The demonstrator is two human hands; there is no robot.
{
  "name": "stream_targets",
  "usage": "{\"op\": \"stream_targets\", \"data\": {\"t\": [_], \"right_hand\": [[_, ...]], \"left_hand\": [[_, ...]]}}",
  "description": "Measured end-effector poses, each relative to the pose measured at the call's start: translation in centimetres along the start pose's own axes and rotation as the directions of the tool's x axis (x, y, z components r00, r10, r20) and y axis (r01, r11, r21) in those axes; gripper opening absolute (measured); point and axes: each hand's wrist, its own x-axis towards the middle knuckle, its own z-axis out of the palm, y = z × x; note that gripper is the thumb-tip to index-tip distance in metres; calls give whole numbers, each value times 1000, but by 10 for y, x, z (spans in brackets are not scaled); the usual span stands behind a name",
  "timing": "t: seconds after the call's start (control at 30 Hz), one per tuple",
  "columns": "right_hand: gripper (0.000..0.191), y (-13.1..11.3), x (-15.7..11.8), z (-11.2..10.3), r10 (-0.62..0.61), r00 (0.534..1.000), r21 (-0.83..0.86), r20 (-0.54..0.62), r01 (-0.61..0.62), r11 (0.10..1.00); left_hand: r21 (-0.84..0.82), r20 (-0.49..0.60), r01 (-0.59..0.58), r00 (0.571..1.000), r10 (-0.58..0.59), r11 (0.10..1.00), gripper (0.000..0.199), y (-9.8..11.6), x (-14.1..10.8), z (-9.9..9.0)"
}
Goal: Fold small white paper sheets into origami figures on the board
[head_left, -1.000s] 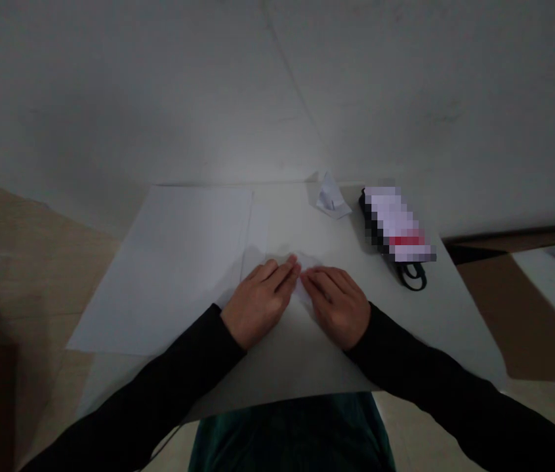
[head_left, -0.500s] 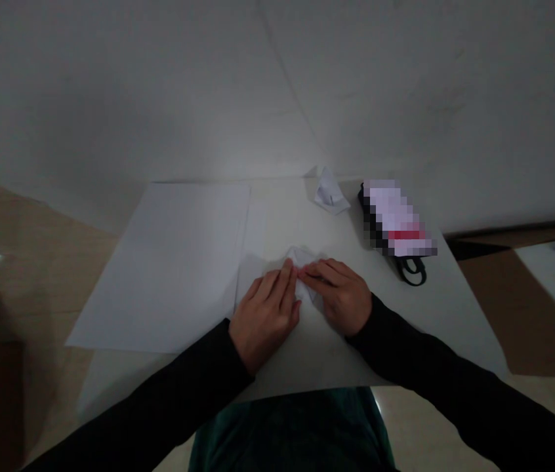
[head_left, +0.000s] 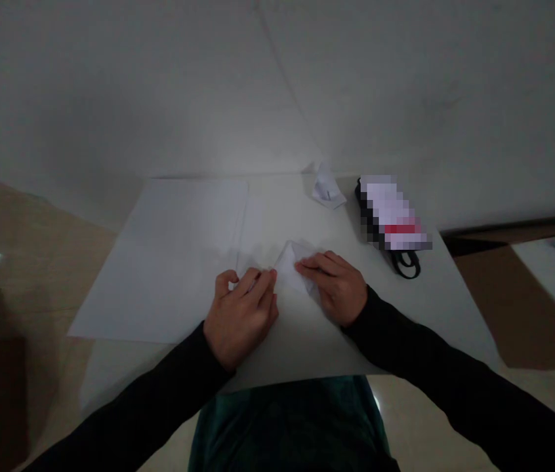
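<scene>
Left hand has slid away from the right hand; both touch folded paper between front and back edges of the table, grips impossible to tell.

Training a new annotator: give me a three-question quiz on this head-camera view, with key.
1. True or false: the right hand touches the small folded paper.
2. What stands farther back on the table, near the pixelated item?
A. a mug
B. a second folded paper
C. a pair of scissors
3. Fill in: the large white paper lies on the person's ____ side.

Key: 1. True. 2. B. 3. left.
</scene>
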Motion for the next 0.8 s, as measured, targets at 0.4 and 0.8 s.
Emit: {"op": "stream_targets", "data": {"t": [0.4,0.8], "right_hand": [[36,-1,2,-1,78,989,106,-123,-65,992],[47,0,12,-6,424,890,337,-170,-352,873]], "left_hand": [[-251,135,189,978,-159,949,54,-29,36,21],[-731,157,297,949,-272,614,27,-28,50,34]]}}
